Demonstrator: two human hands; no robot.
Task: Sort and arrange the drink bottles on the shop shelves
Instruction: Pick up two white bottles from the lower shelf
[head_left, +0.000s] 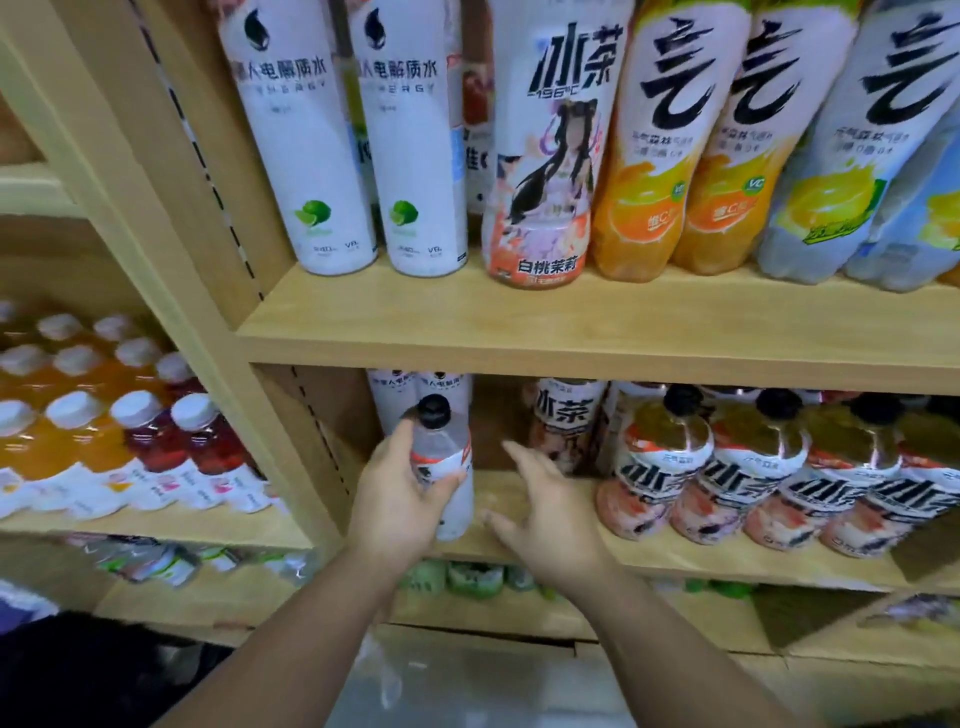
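My left hand (397, 491) grips a clear bottle with a black cap and a white and orange label (444, 457), standing at the left end of the lower wooden shelf (675, 558). Two white electrolyte-water bottles (415, 395) stand behind it. My right hand (540, 512) is held open just to the right of the bottle, fingers spread over a bare gap of the shelf, touching nothing I can make out. Right of the gap stands a row of peach ice-tea bottles (660, 467) with black caps.
The upper shelf (571, 332) holds two white lime bottles (306, 156), a peach tea bottle (545, 156), orange (654, 156) and lemon (852, 156) soda bottles. The left bay holds white-capped orange and red juice bottles (135, 441). Green bottles (467, 577) stand on the shelf below.
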